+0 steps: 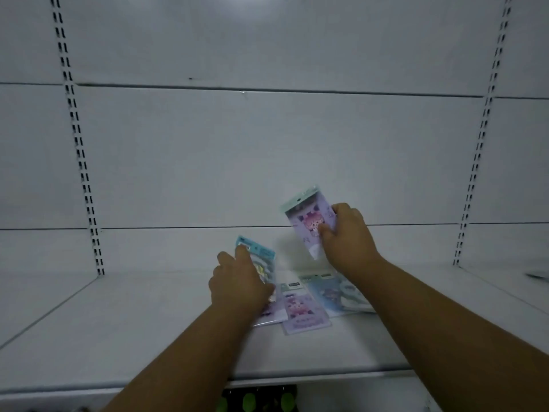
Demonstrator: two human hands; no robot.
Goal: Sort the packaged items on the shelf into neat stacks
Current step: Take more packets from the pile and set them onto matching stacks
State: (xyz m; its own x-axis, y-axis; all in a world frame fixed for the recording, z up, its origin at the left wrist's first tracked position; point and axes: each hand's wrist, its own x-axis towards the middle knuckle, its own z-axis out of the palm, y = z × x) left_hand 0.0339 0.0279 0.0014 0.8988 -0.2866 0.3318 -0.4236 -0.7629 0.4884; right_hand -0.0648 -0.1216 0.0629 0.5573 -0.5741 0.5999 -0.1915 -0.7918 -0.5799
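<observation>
Right hand (347,239) lifted purple packet (309,221) above white shelf (118,322), grip pinching its lower right edge. Left hand (237,281) clasped blue-topped packet (258,263), tilted, just left. Loose packets (315,301) lay overlapping on shelf between both wrists, near centre.

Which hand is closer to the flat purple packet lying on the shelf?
Left. The left hand is just beside the flat purple packet; the right hand is raised above it.
</observation>
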